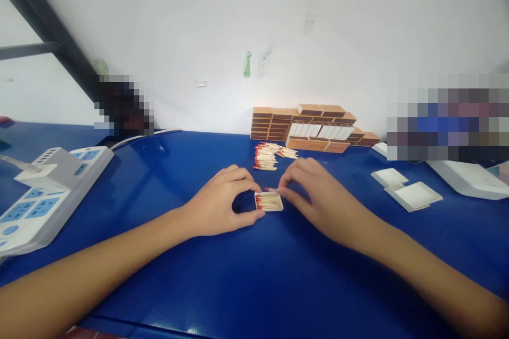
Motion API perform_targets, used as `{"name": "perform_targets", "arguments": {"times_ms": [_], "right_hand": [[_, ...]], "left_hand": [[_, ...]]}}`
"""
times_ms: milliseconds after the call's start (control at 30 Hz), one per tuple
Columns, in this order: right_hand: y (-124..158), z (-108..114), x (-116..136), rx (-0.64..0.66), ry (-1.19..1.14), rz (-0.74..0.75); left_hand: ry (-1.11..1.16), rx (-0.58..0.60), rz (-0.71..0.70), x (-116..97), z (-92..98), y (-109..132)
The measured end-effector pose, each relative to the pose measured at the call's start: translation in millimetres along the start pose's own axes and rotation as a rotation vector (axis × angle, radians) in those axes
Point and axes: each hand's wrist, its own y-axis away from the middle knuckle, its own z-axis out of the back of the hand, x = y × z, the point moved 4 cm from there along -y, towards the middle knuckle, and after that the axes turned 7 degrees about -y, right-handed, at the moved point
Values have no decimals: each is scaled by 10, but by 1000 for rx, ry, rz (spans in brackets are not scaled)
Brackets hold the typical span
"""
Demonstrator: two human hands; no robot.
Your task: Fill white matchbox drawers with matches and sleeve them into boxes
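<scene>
A small white matchbox tray lies on the blue table, partly filled with red-tipped matches. My left hand grips the tray's left end, thumb at the near side and fingers at the far side. Just above the tray's far right corner, my right hand pinches a match, its red head pointing left. Beyond the tray lies a loose pile of matches, most heads toward the left.
Stacked matchboxes stand against the wall, with white trays among them. More white trays lie at right. A power strip with a plugged-in adapter is at left. Blurred patches hide people or things at both sides.
</scene>
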Motion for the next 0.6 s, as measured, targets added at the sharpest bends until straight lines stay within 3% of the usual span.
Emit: {"name": "perform_targets", "arguments": {"times_ms": [100, 267, 433, 600], "right_hand": [[38, -133, 164, 52, 27, 61], [36, -49, 154, -58, 54, 99], [-20, 73, -207, -196, 166, 49], [-101, -4, -525, -147, 73, -3]], "left_hand": [[-2, -4, -3, -5, -3, -7], [36, -42, -17, -13, 7, -2], [6, -21, -11, 12, -23, 13], [-18, -12, -20, 5, -33, 17]]}}
